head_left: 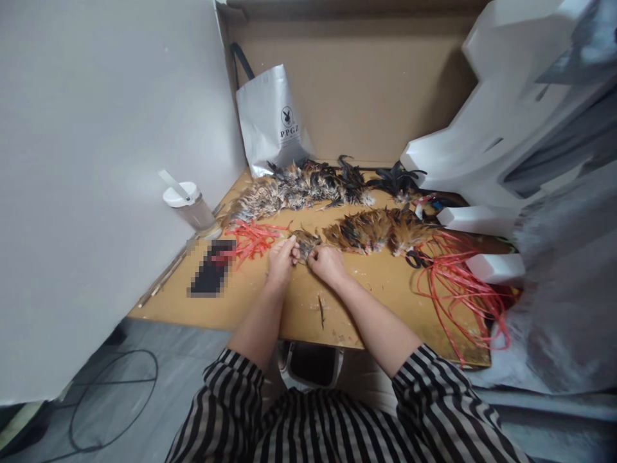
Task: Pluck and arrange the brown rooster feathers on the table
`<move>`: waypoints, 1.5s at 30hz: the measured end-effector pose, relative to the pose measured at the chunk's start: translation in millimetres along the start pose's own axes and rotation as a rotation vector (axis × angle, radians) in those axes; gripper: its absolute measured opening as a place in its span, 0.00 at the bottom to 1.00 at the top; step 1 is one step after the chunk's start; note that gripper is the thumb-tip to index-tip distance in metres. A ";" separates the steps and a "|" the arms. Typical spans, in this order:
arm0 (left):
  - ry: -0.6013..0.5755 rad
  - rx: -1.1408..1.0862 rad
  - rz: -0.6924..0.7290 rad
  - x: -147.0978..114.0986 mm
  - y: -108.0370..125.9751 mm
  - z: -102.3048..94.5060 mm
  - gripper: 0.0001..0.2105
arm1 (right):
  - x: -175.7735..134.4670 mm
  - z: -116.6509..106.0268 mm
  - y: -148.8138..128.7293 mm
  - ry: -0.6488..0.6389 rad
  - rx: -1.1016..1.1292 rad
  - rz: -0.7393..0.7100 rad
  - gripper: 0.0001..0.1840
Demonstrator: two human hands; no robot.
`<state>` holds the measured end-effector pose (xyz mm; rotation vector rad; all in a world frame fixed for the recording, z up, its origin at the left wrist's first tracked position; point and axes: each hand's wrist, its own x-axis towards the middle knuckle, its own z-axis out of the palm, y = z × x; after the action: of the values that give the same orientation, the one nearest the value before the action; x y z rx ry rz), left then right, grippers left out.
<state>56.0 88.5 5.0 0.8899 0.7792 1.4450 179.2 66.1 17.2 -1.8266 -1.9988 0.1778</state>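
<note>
A small bundle of brown feathers (307, 242) lies between my hands on the yellow-brown table. My left hand (282, 257) is closed, its fingers pinched on the bundle's left side. Closed too, my right hand (328, 263) grips the bundle's lower right edge; its fingertips are partly hidden. Just right of it stretches a row of brown and black feather bundles (371, 230). Short red plastic strips (253, 238) lie left of my left hand. Black-handled scissors (417, 259) rest beside longer red strips (463, 283) at the table's right.
Behind lies a long pile of mottled feathers (303, 186), with black feathers (396, 180) to its right. A silver bag (272, 119) stands at the back. A lidded cup (190, 207) and a blurred dark rectangular object (212, 269) are at left. White foam pieces (496, 267) overhang the right side.
</note>
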 end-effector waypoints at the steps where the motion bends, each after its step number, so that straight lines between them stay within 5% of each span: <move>1: -0.004 0.001 -0.004 0.1 -0.4 0.1 0.13 | -0.7 -0.3 -0.3 -0.001 -0.004 -0.001 0.10; 12: -0.018 0.077 -0.003 0.3 -3.5 -0.9 0.14 | -1.3 1.1 -6.7 0.041 -0.002 0.018 0.11; 24: -0.003 0.259 -0.047 2.1 -6.5 -1.8 0.15 | 14.3 8.7 24.4 0.038 1.007 0.331 0.09; 45: -0.105 0.508 -0.120 -8.3 -5.5 9.1 0.14 | 10.4 -2.0 18.8 -0.112 1.404 0.448 0.11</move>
<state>66.6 80.3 3.9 1.2673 1.1251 1.0993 196.9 78.2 14.4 -1.1800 -0.8782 1.3978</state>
